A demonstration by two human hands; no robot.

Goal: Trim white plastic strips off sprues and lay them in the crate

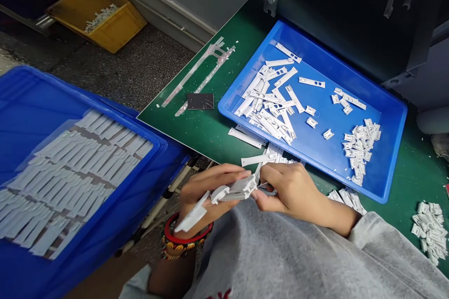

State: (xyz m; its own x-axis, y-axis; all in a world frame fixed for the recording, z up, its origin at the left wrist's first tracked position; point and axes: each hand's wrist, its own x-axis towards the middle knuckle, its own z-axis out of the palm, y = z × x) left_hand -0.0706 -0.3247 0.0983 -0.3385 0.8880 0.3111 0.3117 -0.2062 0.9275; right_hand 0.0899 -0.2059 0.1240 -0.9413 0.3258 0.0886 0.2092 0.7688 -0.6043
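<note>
Though several, white parts [235, 190] in left hand [206, 187] (right hand [293, 190] at one end)

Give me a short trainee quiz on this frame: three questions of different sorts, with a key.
1. True or false: the yellow bin stands on the floor, away from the green table.
2. Multiple choice: which wrist wears the bracelets?
A) left
B) right
C) neither
3. Fill in the blank: the left hand holds several ____ pieces.

Key: 1. true; 2. A; 3. white
</note>
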